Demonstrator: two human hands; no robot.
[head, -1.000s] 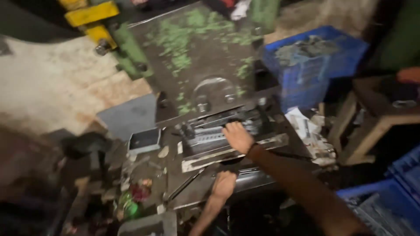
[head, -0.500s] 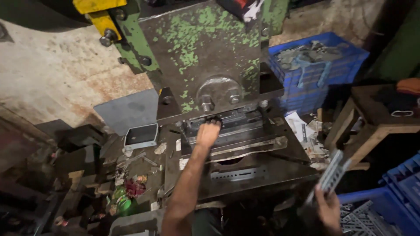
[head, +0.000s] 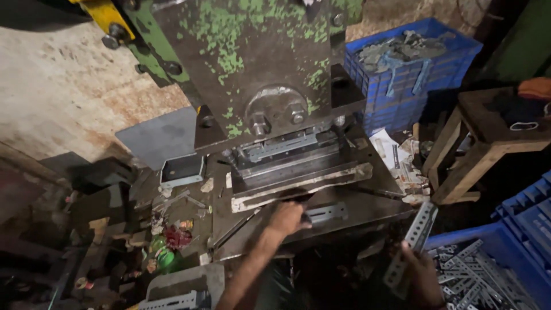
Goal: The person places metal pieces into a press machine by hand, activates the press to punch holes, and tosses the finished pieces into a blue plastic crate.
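Your left hand [head: 285,218] pinches the slotted bracket [head: 327,214] on the press bed [head: 379,201]; your right hand [head: 422,275] grips a perforated strip [head: 412,241].

A: Dim overall. Brightest on the pale wall [head: 57,86] top left and the green press [head: 247,63], so light prob. comes from above.

B: Bottom left is deep shadow, detail lost. Both hands look soft, maybe motion blur. No glare; edges slightly stretched.
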